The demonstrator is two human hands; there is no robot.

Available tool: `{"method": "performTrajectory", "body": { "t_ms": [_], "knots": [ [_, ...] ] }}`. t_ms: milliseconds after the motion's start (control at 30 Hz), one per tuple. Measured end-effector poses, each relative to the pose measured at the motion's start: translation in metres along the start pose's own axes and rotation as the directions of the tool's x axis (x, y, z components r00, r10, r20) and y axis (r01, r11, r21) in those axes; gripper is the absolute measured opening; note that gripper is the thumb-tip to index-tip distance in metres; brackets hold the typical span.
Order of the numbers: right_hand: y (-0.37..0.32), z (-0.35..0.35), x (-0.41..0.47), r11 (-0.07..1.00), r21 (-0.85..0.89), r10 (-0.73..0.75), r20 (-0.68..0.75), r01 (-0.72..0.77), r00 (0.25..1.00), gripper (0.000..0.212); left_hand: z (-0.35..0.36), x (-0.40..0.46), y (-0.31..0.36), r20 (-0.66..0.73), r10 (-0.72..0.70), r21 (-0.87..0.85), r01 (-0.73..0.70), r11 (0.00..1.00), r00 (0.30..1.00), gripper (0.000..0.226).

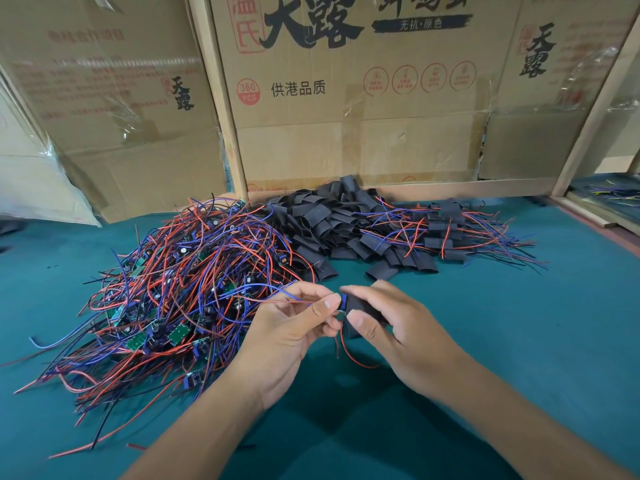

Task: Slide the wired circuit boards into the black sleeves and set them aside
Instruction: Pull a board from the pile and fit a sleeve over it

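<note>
A green cloth (519,341) covers the table. Big brown cardboard boxes (353,98) stand in a row at the back, touching the cloth. The middle box has large black writing and small red round pictures on it. Shiny clear tape (415,110) runs across its front. Pale wooden posts (221,109) lean between the boxes. A white plastic bag (34,188) lies at the far left.
</note>
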State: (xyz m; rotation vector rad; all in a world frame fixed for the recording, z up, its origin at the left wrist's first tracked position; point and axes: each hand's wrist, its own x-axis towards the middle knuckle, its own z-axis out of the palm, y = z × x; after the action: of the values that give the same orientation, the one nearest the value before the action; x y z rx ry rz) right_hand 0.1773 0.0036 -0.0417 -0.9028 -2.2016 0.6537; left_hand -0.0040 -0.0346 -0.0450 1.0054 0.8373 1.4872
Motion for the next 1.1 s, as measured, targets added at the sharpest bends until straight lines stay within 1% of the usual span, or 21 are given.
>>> {"method": "performTrajectory", "body": {
  "t_ms": [67, 167, 233, 300, 367, 467, 600, 667, 733, 767, 833, 933, 1033, 1100],
  "knots": [
    [0.001, -0.002, 0.0, 1.0, -0.022, -0.015, 0.066, 0.016, 0.998, 0.054, -0.001, 0.0, 0.0, 0.013, 0.008, 0.0, -0.008, 1.0, 1.0, 0.003],
    [0.002, -0.002, 0.001, 0.997, -0.053, -0.049, 0.1, 0.054, 0.994, 0.058, -0.001, 0.0, 0.0, 0.011, 0.005, -0.006, -0.005, 1.0, 1.0, 0.004],
    [0.003, -0.002, 0.0, 0.997, -0.047, -0.062, 0.073, 0.066, 0.995, 0.058, 0.0, 0.001, 0.0, 0.005, 0.005, 0.001, -0.005, 1.0, 1.0, 0.004],
    [0.004, -0.003, -0.001, 0.998, 0.002, -0.057, 0.031, 0.057, 0.998, 0.055, 0.0, 0.0, 0.0, 0.007, 0.005, 0.01, -0.005, 1.0, 1.0, 0.004],
    [0.005, -0.003, -0.001, 0.997, 0.055, -0.055, 0.001, 0.055, 0.998, 0.054, -0.001, 0.0, 0.0, 0.012, 0.001, 0.024, -0.002, 1.0, 1.0, 0.007],
    [0.004, -0.002, 0.0, 0.992, 0.089, -0.083, -0.058, 0.088, 0.995, 0.055, -0.002, 0.001, 0.0, 0.013, -0.004, 0.038, 0.003, 0.999, 1.0, 0.012],
    [0.002, 0.001, -0.002, 0.989, 0.107, -0.09, -0.077, 0.098, 0.993, 0.043, -0.004, 0.001, 0.001, 0.002, -0.02, 0.054, 0.02, 0.998, 1.0, 0.015],
    [0.001, 0.003, -0.003, 0.988, 0.123, -0.081, -0.105, 0.094, 0.991, 0.039, -0.003, 0.0, 0.002, 0.008, -0.062, 0.039, 0.062, 0.997, 0.998, 0.015],
    [0.0, 0.005, -0.003, 0.988, 0.11, -0.094, -0.131, 0.109, 0.987, 0.039, -0.003, -0.001, 0.003, -0.002, -0.131, 0.011, 0.131, 0.991, 0.991, 0.02],
    [0.0, 0.006, -0.003, 0.988, 0.092, -0.108, -0.13, 0.121, 0.986, 0.04, -0.003, -0.001, 0.003, -0.012, -0.16, -0.004, 0.16, 0.987, 0.987, 0.021],
    [-0.001, 0.007, -0.003, 0.988, 0.047, -0.139, -0.114, 0.145, 0.984, 0.042, -0.002, -0.001, 0.002, -0.013, -0.186, -0.02, 0.186, 0.982, 0.982, 0.017],
    [0.0, 0.007, -0.004, 0.988, 0.017, -0.149, -0.137, 0.153, 0.979, 0.042, -0.003, -0.001, 0.001, 0.024, -0.149, 0.007, 0.149, 0.989, 0.989, 0.012],
    [-0.001, 0.007, -0.003, 0.987, 0.008, -0.159, -0.138, 0.162, 0.977, 0.043, -0.005, -0.001, 0.0, 0.056, -0.076, 0.058, 0.072, 0.996, 0.996, 0.015],
    [-0.001, 0.006, -0.004, 0.986, 0.001, -0.167, -0.122, 0.168, 0.978, 0.042, -0.007, -0.001, 0.0, 0.059, -0.028, 0.125, 0.02, 0.992, 0.998, 0.016]
  ]
}}
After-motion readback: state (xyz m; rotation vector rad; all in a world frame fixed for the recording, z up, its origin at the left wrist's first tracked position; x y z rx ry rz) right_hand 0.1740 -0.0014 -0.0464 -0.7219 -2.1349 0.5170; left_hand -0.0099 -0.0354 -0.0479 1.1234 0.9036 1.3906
